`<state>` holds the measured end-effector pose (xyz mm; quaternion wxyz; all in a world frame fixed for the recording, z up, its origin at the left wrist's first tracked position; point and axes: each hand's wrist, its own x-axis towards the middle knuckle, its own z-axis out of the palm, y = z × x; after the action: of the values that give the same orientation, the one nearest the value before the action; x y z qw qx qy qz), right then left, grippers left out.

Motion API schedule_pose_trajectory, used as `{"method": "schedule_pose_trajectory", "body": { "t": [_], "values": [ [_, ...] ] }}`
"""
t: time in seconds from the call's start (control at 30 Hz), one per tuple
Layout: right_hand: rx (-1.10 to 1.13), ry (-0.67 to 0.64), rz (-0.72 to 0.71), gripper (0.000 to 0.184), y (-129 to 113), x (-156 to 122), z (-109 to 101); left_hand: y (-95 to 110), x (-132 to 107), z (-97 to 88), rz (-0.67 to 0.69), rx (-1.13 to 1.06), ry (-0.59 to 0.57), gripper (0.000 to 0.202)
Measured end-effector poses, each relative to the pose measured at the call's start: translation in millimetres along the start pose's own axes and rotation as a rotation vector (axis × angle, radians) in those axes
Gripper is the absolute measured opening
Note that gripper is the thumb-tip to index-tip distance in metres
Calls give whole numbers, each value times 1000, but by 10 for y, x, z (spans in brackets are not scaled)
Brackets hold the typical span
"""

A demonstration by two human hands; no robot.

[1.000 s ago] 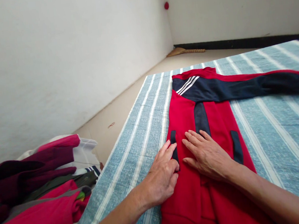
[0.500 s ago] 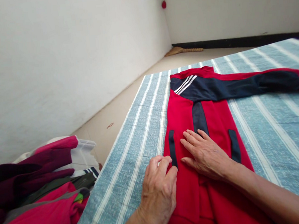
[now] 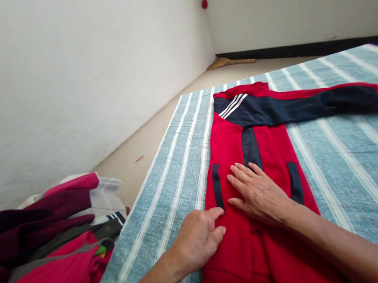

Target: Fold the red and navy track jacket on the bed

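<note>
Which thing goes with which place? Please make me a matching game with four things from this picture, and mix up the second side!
Things:
1. Right hand
2. Broom
3. Red and navy jacket
4. Left hand

Places and states:
A. Spread out on the blue striped cloth
B. Finger and thumb apart, over the jacket's edge
C. Lying on the floor by the far wall
D. Flat, palm down, on the jacket

Right pairs: 1-D, 2-C, 3-A, 4-B.
</note>
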<state>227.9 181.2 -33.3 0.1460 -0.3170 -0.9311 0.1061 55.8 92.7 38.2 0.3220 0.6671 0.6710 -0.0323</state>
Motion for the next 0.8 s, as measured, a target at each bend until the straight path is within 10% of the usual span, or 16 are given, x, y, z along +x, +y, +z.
{"method": "schedule_pose_trajectory", "body": {
  "t": [0.4, 0.8],
  "values": [
    [7, 17, -1, 46, -17, -5, -9, -101, 235, -40, -183, -568, -269, 15],
    [11, 5, 1, 48, -8, 8, -30, -43, 514, -320, -94, -388, -561, 14]
  ]
}}
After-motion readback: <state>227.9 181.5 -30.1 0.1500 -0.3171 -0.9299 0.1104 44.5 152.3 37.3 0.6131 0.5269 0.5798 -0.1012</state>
